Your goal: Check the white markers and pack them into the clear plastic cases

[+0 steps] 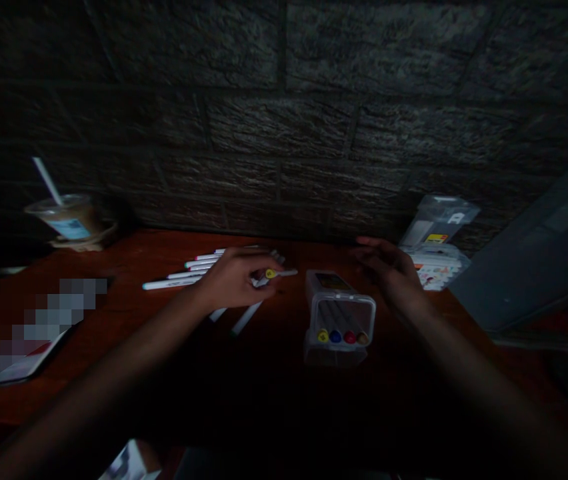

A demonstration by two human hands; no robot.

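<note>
My left hand (237,277) is closed round a marker with a yellow end (271,273), above the middle of the table. Under and beside that hand lie several loose white markers (169,285), partly covered by it. To its right a clear plastic case (309,293) lies on its side, its open end facing me. Inside rest several markers (335,337) with yellow, blue, red and tan ends. My right hand (391,270) hovers right of the case, fingers stretched out and apart, holding nothing that I can see.
A second clear case (439,263) with its lid up stands at the back right. At the back left, an iced drink cup with a straw (71,220) sits in a cardboard holder. A tablet-like object (29,363), partly blurred, lies left. A brick wall (284,120) borders the table.
</note>
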